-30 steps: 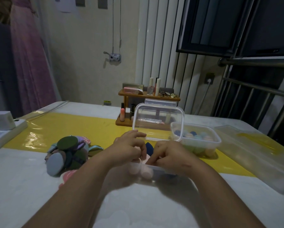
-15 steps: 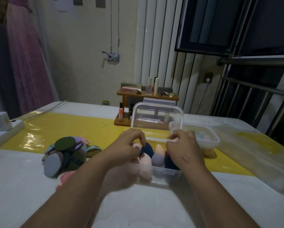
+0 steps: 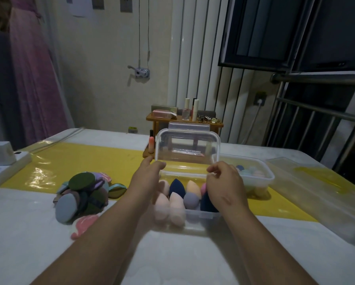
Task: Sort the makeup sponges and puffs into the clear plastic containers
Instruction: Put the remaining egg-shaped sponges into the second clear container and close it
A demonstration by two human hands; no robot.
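Left hand (image 3: 149,177), fingers near straight, at lid (image 3: 186,145) corner; right hand (image 3: 223,182), fingers curled at lid edge, pinch unclear. Sponges (image 3: 176,204) in container (image 3: 195,215) between hands: likely light, squashy. Lid likely stiff, slick; hold at corners.

The upright lid (image 3: 186,145) walls off the far side of the near container (image 3: 195,217), so its packed sponges (image 3: 176,204) can be reached only from above or from the front, between the left hand (image 3: 147,177) and right hand (image 3: 223,184) at the lid's lower corners. The puff pile (image 3: 82,194) crowds the left side. The second container (image 3: 263,177) stands just beside on the right, with the long clear box (image 3: 326,202) beyond it. Open white table (image 3: 38,243) lies in front.
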